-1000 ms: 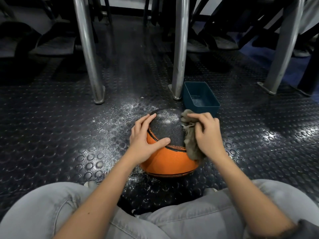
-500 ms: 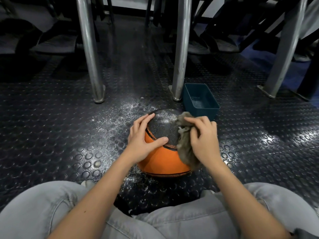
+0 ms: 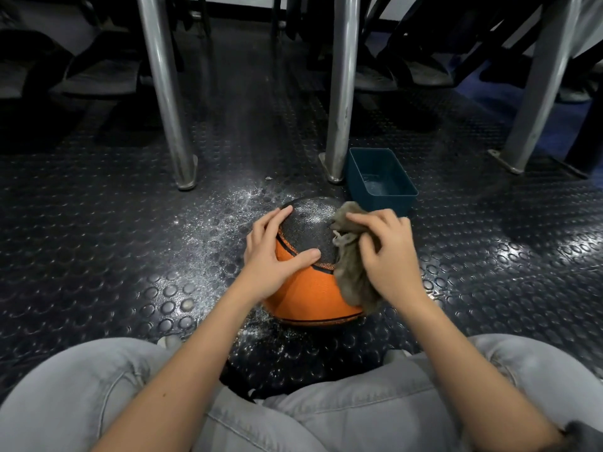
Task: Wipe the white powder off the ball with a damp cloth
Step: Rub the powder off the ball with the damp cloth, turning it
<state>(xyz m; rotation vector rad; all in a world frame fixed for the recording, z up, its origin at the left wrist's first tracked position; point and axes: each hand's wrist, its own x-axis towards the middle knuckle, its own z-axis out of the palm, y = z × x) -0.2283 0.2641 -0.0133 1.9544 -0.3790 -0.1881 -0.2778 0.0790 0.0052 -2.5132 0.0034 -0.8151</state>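
Right hand (image 3: 388, 252) bunches the grey-brown cloth (image 3: 354, 275), fingers curled over its upper fold, pressing it to the right flank of the ball (image 3: 310, 288). Left hand (image 3: 270, 256) lies with fingers straight on the ball's left side, thumb across the seam between black panel and orange; nothing gripped, bracing only. Head view, the only one: ball sits on the studded dark floor (image 3: 114, 256) between the person's knees and a teal tub (image 3: 380, 181), which stands just beyond it to the right, beside a metal leg (image 3: 339, 93). White powder (image 3: 313, 216) shows as a pale dusting on top of the black panel, just left of the right hand's fingertips and meeting the cloth's leading edge; more lies scattered on the floor to the left and at the ball's near foot. Orange lower half looks clean. Judgement: wiping under way, crown patch left to do. Powder lies leftward of the cloth hand, which is the nearer, so the next stroke likely runs left over the crown toward the bracing fingers. Risk: ball rolls left if the brace slackens.
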